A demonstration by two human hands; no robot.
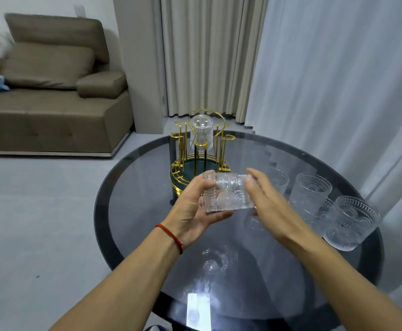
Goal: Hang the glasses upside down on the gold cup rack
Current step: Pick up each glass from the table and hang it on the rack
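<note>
A clear ribbed glass (227, 195) lies on its side above the table, in front of the gold cup rack (201, 149). My left hand (195, 211) grips its left end from below. My right hand (266, 201) presses flat against its right end. One glass (201, 134) hangs upside down on a rear prong of the rack. The other gold prongs are bare. Three more glasses stand upright on the right: one (277, 181) behind my right hand, one (311, 197) beside it, and one (350, 223) nearest the table's edge.
The round dark glass table (147, 211) carries everything. A brown sofa (51, 103) stands at the far left, across grey floor. Beige and white curtains (314, 80) hang behind the table and along its right side. A bright light reflection (198, 311) shows on the near tabletop.
</note>
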